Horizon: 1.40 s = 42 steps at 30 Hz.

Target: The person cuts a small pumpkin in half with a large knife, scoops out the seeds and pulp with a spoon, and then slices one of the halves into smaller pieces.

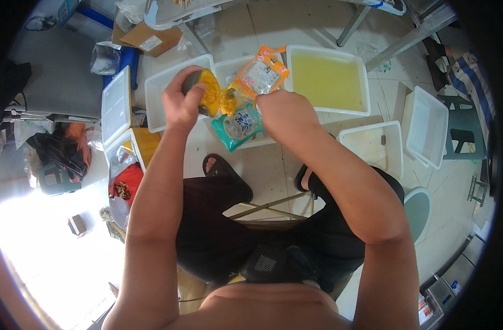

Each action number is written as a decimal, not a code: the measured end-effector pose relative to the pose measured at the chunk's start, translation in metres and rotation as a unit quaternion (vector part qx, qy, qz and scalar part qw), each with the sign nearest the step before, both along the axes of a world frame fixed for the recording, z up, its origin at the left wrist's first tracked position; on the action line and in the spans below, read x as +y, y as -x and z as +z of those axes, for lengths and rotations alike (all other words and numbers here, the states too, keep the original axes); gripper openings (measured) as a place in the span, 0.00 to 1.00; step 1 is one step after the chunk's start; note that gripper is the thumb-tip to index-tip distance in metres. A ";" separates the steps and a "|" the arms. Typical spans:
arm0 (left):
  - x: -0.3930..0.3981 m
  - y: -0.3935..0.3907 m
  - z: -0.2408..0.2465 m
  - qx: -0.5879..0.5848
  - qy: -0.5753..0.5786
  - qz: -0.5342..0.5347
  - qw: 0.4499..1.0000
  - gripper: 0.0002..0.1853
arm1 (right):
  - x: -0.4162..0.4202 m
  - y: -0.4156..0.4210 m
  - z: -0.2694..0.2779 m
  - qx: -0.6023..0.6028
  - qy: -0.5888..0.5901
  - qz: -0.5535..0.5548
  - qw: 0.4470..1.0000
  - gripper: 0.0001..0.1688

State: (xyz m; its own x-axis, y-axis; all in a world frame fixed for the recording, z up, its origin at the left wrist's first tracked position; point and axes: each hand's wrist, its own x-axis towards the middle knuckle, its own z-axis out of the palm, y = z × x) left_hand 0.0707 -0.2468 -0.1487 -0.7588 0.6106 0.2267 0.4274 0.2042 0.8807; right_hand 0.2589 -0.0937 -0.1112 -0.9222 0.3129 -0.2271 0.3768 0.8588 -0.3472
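Observation:
My left hand (182,103) holds a cut piece of pumpkin (210,94) with dark green rind, its orange flesh facing right. A clump of orange pulp (228,102) hangs beside the cut face, towards my right hand. My right hand (290,112) is closed in a fist; whatever it may grip is hidden by the fingers. Under both hands stands a white plastic bin (225,71). An orange-edged plastic packet (260,75) and a teal plastic packet (238,127) lie over it. To its left is another white bin (155,99).
Yellowish liquid (326,80) fills a white bin (367,101) at right. Further right are two white tubs (369,142) (427,128), a green stool (466,123) and a bucket (417,212). An open foam box (113,150) with a red packet (127,181) stands left. Metal table legs (354,25) rise ahead.

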 end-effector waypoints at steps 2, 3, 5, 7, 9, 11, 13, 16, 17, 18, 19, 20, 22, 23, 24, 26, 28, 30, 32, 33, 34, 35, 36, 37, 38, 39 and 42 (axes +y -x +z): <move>-0.004 0.011 0.000 -0.035 -0.033 -0.004 0.999 0.23 | 0.010 -0.003 -0.001 -0.021 -0.007 -0.008 1.000 0.10; -0.004 0.012 0.002 -0.053 -0.048 -0.005 0.997 0.23 | 0.010 -0.004 -0.001 -0.001 -0.005 -0.013 1.000 0.10; -0.004 0.012 0.004 -0.093 -0.065 -0.018 0.993 0.25 | 0.011 -0.004 0.001 0.039 -0.002 -0.023 0.999 0.11; -0.003 0.012 0.005 -0.134 -0.105 -0.037 0.985 0.27 | 0.008 -0.002 0.006 0.058 0.049 -0.023 0.997 0.11; -0.003 0.012 0.007 -0.205 -0.130 -0.059 0.968 0.29 | 0.006 0.001 0.014 0.079 0.099 -0.028 0.992 0.11; -0.002 0.010 0.008 -0.258 -0.163 -0.077 0.949 0.30 | 0.004 0.003 0.020 0.104 0.148 -0.037 0.983 0.12; 0.003 0.004 0.008 -0.294 -0.202 -0.092 0.930 0.31 | 0.002 0.005 0.018 0.122 0.164 -0.040 0.978 0.12; 0.006 0.000 0.008 -0.302 -0.211 -0.117 0.922 0.31 | -0.002 0.010 0.017 0.117 0.167 -0.046 0.978 0.12; 0.007 -0.002 0.009 -0.297 -0.209 -0.120 0.924 0.31 | -0.003 0.011 0.017 0.109 0.165 -0.049 0.979 0.12; 0.008 -0.004 0.010 -0.293 -0.208 -0.124 0.925 0.31 | -0.004 0.011 0.015 0.097 0.160 -0.047 0.981 0.12; 0.008 -0.004 0.011 -0.289 -0.207 -0.128 0.926 0.31 | -0.005 0.012 0.010 0.085 0.156 -0.046 0.983 0.12; 0.006 -0.004 0.011 -0.271 -0.190 -0.129 0.935 0.31 | -0.006 0.012 0.008 0.072 0.152 -0.045 0.985 0.13; 0.001 -0.001 0.013 -0.232 -0.158 -0.129 0.951 0.31 | -0.008 0.012 0.014 0.040 0.122 -0.016 0.992 0.12; 0.001 -0.001 0.013 -0.220 -0.154 -0.125 0.955 0.30 | -0.008 0.012 0.018 0.024 0.107 -0.001 0.994 0.13; 0.001 -0.003 0.015 -0.208 -0.150 -0.122 0.959 0.29 | -0.008 0.012 0.019 0.023 0.100 0.006 0.995 0.13; 0.001 -0.004 0.018 -0.187 -0.141 -0.124 0.964 0.28 | -0.006 0.011 0.022 0.022 0.085 0.021 0.996 0.13; 0.000 -0.004 0.019 -0.169 -0.134 -0.132 0.968 0.27 | -0.003 0.011 0.029 0.009 0.072 0.039 0.997 0.12; 0.000 -0.007 0.020 -0.134 -0.110 -0.137 0.975 0.26 | -0.001 0.010 0.034 -0.001 0.048 0.055 0.997 0.12; 0.000 -0.007 0.020 -0.102 -0.093 -0.144 0.980 0.25 | 0.002 0.008 0.036 -0.008 0.011 0.069 0.998 0.11; 0.001 -0.007 0.020 -0.087 -0.088 -0.147 0.981 0.25 | 0.004 0.007 0.038 -0.013 0.003 0.076 0.997 0.11; 0.001 -0.007 0.020 -0.072 -0.083 -0.151 0.982 0.25 | 0.006 0.007 0.040 -0.019 -0.005 0.083 0.996 0.11; 0.001 -0.006 0.019 -0.053 -0.080 -0.154 0.983 0.25 | 0.008 0.006 0.041 -0.024 -0.013 0.090 0.996 0.11; 0.000 -0.005 0.019 -0.034 -0.078 -0.158 0.984 0.25 | 0.009 0.006 0.040 -0.018 -0.027 0.091 0.995 0.11; 0.001 -0.003 0.018 -0.014 -0.076 -0.162 0.984 0.25 | 0.010 0.005 0.039 -0.012 -0.041 0.092 0.995 0.10; 0.002 -0.003 0.019 0.008 -0.067 -0.156 0.985 0.25 | 0.012 0.005 0.037 -0.007 -0.055 0.093 0.994 0.10; 0.002 -0.003 0.020 0.031 -0.059 -0.149 0.986 0.25 | 0.013 0.004 0.036 -0.006 -0.064 0.091 0.994 0.10; 0.003 -0.001 0.020 0.054 -0.061 -0.103 0.991 0.25 | 0.018 0.003 0.029 -0.009 -0.087 0.082 0.993 0.10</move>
